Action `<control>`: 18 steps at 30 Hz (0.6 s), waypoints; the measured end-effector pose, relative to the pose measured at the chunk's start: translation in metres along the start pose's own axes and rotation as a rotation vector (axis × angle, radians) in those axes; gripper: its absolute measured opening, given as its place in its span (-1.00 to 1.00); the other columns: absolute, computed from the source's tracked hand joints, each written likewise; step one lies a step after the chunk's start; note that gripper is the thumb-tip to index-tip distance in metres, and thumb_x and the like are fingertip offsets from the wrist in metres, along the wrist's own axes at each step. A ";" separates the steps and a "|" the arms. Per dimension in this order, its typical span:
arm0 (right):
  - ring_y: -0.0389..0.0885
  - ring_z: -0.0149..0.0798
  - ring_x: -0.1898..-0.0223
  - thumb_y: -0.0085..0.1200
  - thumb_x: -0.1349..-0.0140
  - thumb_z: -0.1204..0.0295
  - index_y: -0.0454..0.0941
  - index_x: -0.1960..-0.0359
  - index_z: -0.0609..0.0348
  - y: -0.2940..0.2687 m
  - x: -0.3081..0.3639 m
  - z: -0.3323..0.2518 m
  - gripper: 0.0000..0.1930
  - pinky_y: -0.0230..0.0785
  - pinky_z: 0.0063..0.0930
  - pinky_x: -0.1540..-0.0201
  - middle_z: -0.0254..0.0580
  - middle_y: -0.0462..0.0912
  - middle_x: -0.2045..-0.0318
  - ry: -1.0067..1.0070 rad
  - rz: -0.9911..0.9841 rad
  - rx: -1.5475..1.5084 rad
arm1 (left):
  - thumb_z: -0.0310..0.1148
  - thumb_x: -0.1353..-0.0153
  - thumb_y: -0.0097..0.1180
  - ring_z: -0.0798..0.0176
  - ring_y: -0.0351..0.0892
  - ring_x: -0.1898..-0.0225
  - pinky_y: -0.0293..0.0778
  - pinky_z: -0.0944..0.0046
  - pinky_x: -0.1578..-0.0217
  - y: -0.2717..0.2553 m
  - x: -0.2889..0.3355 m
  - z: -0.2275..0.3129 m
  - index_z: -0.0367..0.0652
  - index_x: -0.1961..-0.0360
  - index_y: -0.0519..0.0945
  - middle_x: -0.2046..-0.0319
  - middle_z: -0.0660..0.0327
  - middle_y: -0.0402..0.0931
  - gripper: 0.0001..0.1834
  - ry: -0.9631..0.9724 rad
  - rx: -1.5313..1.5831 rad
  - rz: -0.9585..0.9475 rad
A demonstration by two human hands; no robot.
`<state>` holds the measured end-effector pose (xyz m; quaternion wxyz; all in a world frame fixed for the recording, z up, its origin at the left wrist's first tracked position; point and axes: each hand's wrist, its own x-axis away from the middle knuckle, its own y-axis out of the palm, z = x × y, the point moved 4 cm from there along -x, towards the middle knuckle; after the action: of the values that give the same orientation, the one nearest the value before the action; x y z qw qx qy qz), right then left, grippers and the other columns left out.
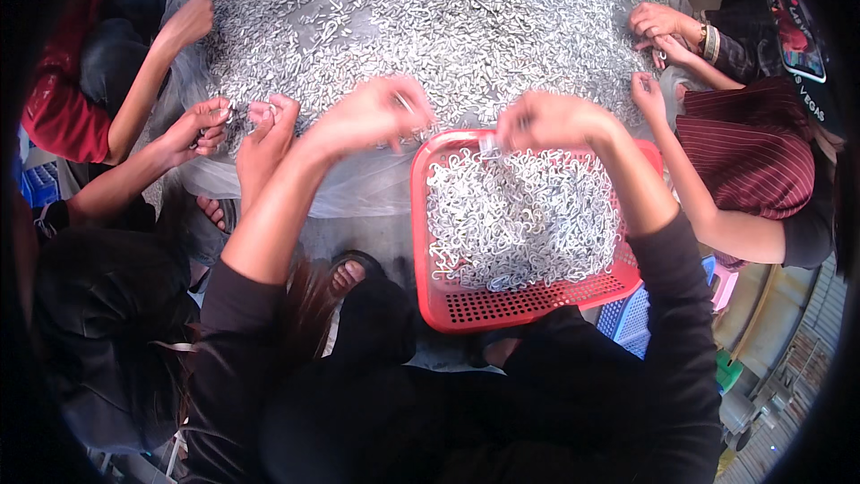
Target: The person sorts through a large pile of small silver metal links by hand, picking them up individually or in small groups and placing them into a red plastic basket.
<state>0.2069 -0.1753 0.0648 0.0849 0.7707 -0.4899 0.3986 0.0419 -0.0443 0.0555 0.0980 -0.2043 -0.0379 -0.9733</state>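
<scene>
My left hand [381, 115], smeared by motion, is over the near edge of a broad spread of small white curved hooks [430, 31]. A white hook [405, 102] shows at its curled fingers. Above the far rim of a red plastic basket [484, 312] is my right hand [554, 121], its fingers pointing down and blurred. Beside those fingertips is a small pale, shiny thing [489, 145]; whether they grip it cannot be made out. White and grey S-shaped hooks [520, 215] fill much of the basket, which stands close in front of me.
Clear plastic sheeting [345, 186] hangs along the near edge under the spread. At left, other people's hands [202, 125] pinch small pieces; more hands [658, 22] work at right. A blue crate [624, 321] is beside the basket. A sandalled foot [349, 274] is below.
</scene>
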 end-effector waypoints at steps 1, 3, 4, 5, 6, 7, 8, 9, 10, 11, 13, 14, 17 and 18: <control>0.52 -0.41 0.34 0.15 0.05 0.38 0.56 0.27 0.09 0.009 0.012 -0.004 -0.75 0.33 -0.55 0.28 -0.36 0.59 0.46 -0.045 -0.226 0.181 | -0.33 -0.01 0.12 0.36 0.52 0.47 0.44 0.35 0.53 0.026 0.010 0.018 -0.20 0.40 0.53 0.47 0.22 0.53 -0.83 -0.024 -0.080 -0.262; 0.52 -0.41 0.31 0.19 0.09 0.37 0.55 0.22 0.06 0.018 0.028 -0.012 -0.68 0.34 -0.52 0.25 -0.33 0.60 0.44 -0.301 -0.105 0.304 | -0.34 0.02 0.13 0.20 0.55 0.39 0.46 0.27 0.38 0.046 0.016 0.031 -0.17 0.37 0.55 0.41 0.16 0.54 -0.82 0.346 -0.521 -0.307; 0.54 -0.37 0.32 0.20 0.09 0.33 0.56 0.22 0.06 0.008 0.024 -0.004 -0.68 0.36 -0.49 0.26 -0.31 0.61 0.43 -0.227 -0.033 0.247 | -0.34 0.03 0.13 0.19 0.54 0.36 0.45 0.25 0.36 0.038 0.006 0.026 -0.17 0.37 0.54 0.37 0.17 0.53 -0.82 0.269 -0.564 -0.156; 0.57 -0.33 0.34 0.20 0.09 0.30 0.57 0.23 0.06 -0.004 0.016 0.003 -0.67 0.38 -0.46 0.27 -0.30 0.63 0.42 -0.154 0.038 0.191 | -0.34 0.04 0.14 0.19 0.53 0.32 0.43 0.24 0.33 0.026 -0.012 0.015 -0.17 0.38 0.53 0.34 0.18 0.53 -0.82 0.189 -0.603 -0.003; 0.57 -0.29 0.30 0.21 0.11 0.33 0.58 0.27 0.05 -0.016 0.010 -0.004 -0.70 0.39 -0.43 0.24 -0.30 0.62 0.37 0.162 0.124 0.058 | -0.35 0.04 0.14 0.19 0.53 0.29 0.42 0.23 0.30 0.009 -0.021 0.007 -0.16 0.38 0.53 0.31 0.20 0.52 -0.81 0.095 -0.644 0.175; 0.56 -0.27 0.28 0.21 0.12 0.33 0.58 0.29 0.03 -0.028 -0.002 0.006 -0.72 0.38 -0.41 0.23 -0.27 0.62 0.36 0.085 0.265 0.197 | -0.35 0.05 0.14 0.16 0.51 0.28 0.42 0.22 0.29 0.006 -0.034 0.007 -0.16 0.39 0.53 0.33 0.18 0.51 -0.82 0.176 -0.748 0.207; 0.56 -0.24 0.27 0.21 0.13 0.34 0.58 0.32 0.02 -0.034 -0.017 0.027 -0.74 0.38 -0.39 0.21 -0.25 0.61 0.35 0.012 0.407 0.329 | -0.36 0.06 0.14 0.14 0.50 0.27 0.42 0.21 0.29 0.006 -0.051 0.004 -0.15 0.40 0.53 0.36 0.17 0.50 -0.83 0.259 -0.855 0.230; 0.56 -0.19 0.27 0.22 0.15 0.35 0.58 0.36 -0.02 -0.031 -0.031 0.033 -0.76 0.39 -0.35 0.20 -0.20 0.61 0.37 0.070 0.446 0.452 | -0.36 0.06 0.13 0.12 0.49 0.26 0.41 0.20 0.28 0.008 -0.061 -0.004 -0.15 0.42 0.53 0.39 0.16 0.49 -0.84 0.328 -0.962 0.262; 0.55 -0.16 0.27 0.22 0.16 0.33 0.58 0.36 -0.06 -0.023 -0.046 0.032 -0.76 0.39 -0.33 0.20 -0.21 0.61 0.38 0.116 0.419 0.506 | -0.37 0.05 0.12 0.07 0.44 0.23 0.41 0.17 0.28 0.015 -0.065 -0.013 -0.13 0.43 0.52 0.43 0.16 0.44 -0.87 0.393 -1.042 0.215; 0.55 -0.17 0.23 0.25 0.19 0.32 0.58 0.36 -0.01 -0.016 -0.061 0.031 -0.73 0.40 -0.35 0.20 -0.19 0.61 0.36 0.176 0.391 0.600 | -0.35 0.05 0.13 0.11 0.44 0.24 0.42 0.19 0.27 0.021 -0.066 -0.020 -0.13 0.43 0.51 0.41 0.18 0.42 -0.85 0.492 -1.095 0.210; 0.57 -0.18 0.22 0.16 0.09 0.36 0.58 0.35 0.06 -0.005 -0.080 0.025 -0.79 0.43 -0.35 0.21 -0.16 0.61 0.34 0.201 0.413 0.755 | -0.35 0.05 0.12 0.11 0.43 0.27 0.41 0.19 0.27 0.031 -0.069 -0.035 -0.14 0.42 0.49 0.39 0.19 0.41 -0.85 0.545 -1.318 0.280; 0.57 -0.18 0.22 0.11 0.06 0.38 0.58 0.35 0.07 0.002 -0.088 0.026 -0.81 0.44 -0.35 0.22 -0.15 0.61 0.33 0.200 0.419 0.810 | -0.35 0.04 0.11 0.12 0.44 0.27 0.41 0.18 0.27 0.031 -0.070 -0.041 -0.14 0.42 0.49 0.40 0.19 0.42 -0.85 0.535 -1.329 0.272; 0.59 -0.19 0.24 -0.02 0.00 0.43 0.58 0.35 0.10 0.008 -0.098 0.027 -0.82 0.45 -0.34 0.23 -0.14 0.61 0.33 0.195 0.441 0.931 | -0.37 0.04 0.10 0.12 0.44 0.29 0.41 0.15 0.28 0.023 -0.075 -0.048 -0.16 0.41 0.48 0.43 0.19 0.43 -0.85 0.514 -1.288 0.276; 0.60 -0.19 0.25 -0.06 -0.01 0.45 0.59 0.35 0.09 0.009 -0.095 0.027 -0.81 0.45 -0.33 0.24 -0.14 0.61 0.33 0.187 0.441 0.932 | -0.38 0.04 0.09 0.11 0.44 0.30 0.40 0.14 0.28 0.021 -0.075 -0.046 -0.16 0.41 0.48 0.44 0.19 0.44 -0.85 0.504 -1.225 0.287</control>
<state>0.1949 -0.1283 -0.0217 -0.3094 0.5664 -0.4017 0.6497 0.0949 -0.0567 -0.0164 0.0989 0.0072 0.5719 -0.8143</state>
